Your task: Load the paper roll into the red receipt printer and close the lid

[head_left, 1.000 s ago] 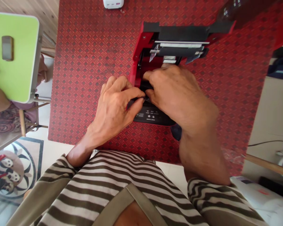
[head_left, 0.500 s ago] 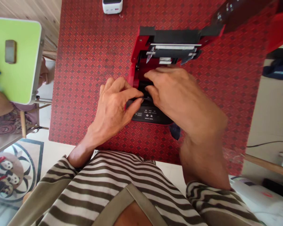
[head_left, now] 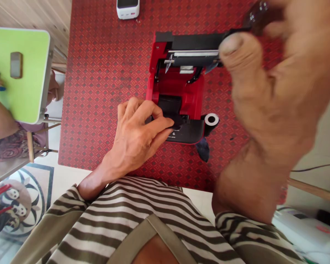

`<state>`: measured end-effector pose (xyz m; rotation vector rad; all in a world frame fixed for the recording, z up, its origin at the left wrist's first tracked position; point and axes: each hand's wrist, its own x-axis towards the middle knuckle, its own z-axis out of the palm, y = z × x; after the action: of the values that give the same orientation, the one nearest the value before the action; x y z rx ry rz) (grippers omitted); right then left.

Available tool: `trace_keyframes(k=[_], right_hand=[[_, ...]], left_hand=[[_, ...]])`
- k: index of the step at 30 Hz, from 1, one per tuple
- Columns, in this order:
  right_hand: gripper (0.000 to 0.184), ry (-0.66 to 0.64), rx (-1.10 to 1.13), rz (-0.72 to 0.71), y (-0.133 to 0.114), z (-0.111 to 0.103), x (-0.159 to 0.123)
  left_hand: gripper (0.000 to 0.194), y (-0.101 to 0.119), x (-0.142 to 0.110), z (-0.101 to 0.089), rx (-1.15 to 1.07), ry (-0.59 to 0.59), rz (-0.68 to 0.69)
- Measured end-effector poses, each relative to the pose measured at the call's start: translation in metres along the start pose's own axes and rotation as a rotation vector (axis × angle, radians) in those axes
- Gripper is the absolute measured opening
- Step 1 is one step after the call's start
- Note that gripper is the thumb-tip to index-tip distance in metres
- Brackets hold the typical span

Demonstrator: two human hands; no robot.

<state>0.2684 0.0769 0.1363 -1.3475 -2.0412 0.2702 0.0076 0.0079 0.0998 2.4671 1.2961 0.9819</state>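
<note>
A red and black machine that looks like a small label printer (head_left: 191, 136) lies before me with its lid (head_left: 195, 42) raised, showing a roller and a metal strip. Inside its red tray rests a piece of black film (head_left: 169, 104). Thumb and fingertips of my left hand (head_left: 140, 128) pinch the near end of this black film over the printer's front panel. My right hand (head_left: 275, 80) is raised close to the camera at upper right, thumb apart from the fingers. It overlaps the lid's right end and a dark bottle (head_left: 261, 14); contact with either cannot be made out.
Right of the printer stands a black roll with a white core (head_left: 211, 119), beside a dark scrap (head_left: 202, 149). A white device (head_left: 128, 13) sits at the back of the red patterned table (head_left: 99, 73). Left, another person's arm rests at a green table (head_left: 27, 95) with a phone (head_left: 15, 65).
My right hand has left the printer's inside and moved up and right, uncovering the tray and the black roll. My left hand keeps its pinch, shifted slightly right.
</note>
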Motion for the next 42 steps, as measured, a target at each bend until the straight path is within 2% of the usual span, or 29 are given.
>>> trace_keyframes(k=[3,6,9,13,17,21,26,29,30,32,34,35,36,38,39,42], right_hand=[[0.072,0.073,-0.124,-0.095,-0.003,0.004,-0.008],[0.062,0.112,-0.162,-0.114,-0.006,0.002,-0.021],[0.055,0.138,-0.129,-0.117,-0.011,0.000,-0.036],[0.033,0.115,-0.063,-0.126,-0.018,0.001,-0.057],[0.024,0.107,-0.026,-0.164,-0.019,0.007,-0.073],[0.022,0.115,0.002,-0.188,-0.015,0.013,-0.083],[0.034,0.059,0.029,-0.144,-0.014,0.015,-0.092],[0.035,0.064,0.037,-0.137,-0.015,0.016,-0.096],[0.035,0.061,0.038,-0.125,-0.016,0.016,-0.097],[0.036,0.041,0.040,-0.082,-0.018,0.016,-0.098],[0.037,0.021,0.043,-0.039,-0.019,0.017,-0.099],[0.037,0.015,0.042,-0.023,-0.020,0.017,-0.100],[0.037,0.012,0.041,-0.013,-0.020,0.018,-0.101],[0.038,0.016,0.039,-0.002,-0.020,0.020,-0.103],[0.039,0.020,0.041,-0.003,-0.020,0.021,-0.104],[0.041,0.036,0.052,-0.002,-0.020,0.025,-0.107]], left_hand=[[0.016,0.004,-0.003,0.001,0.043,0.007,0.013],[0.015,0.006,-0.005,0.003,0.075,0.019,0.013],[0.014,0.007,-0.008,0.004,0.099,0.025,0.032],[0.013,0.009,-0.012,0.004,0.125,0.037,0.038],[0.013,0.012,-0.014,0.006,0.121,0.070,0.044],[0.011,0.013,-0.014,0.010,0.107,0.083,0.055],[0.008,0.010,-0.016,0.014,0.092,0.100,0.058],[0.008,0.012,-0.015,0.009,0.061,0.075,0.050],[0.015,0.013,-0.014,0.006,0.017,0.062,0.042],[0.031,0.014,-0.011,0.000,-0.115,0.044,-0.029],[0.035,0.009,-0.009,-0.001,-0.226,0.083,-0.180],[0.031,0.003,-0.009,0.003,-0.229,0.154,-0.280],[0.037,-0.006,-0.010,0.009,-0.223,0.210,-0.327],[0.065,-0.028,-0.015,0.027,-0.268,0.131,-0.389],[0.072,-0.039,-0.018,0.036,-0.337,0.081,-0.405],[0.067,-0.062,-0.027,0.059,-0.541,0.020,-0.502]])
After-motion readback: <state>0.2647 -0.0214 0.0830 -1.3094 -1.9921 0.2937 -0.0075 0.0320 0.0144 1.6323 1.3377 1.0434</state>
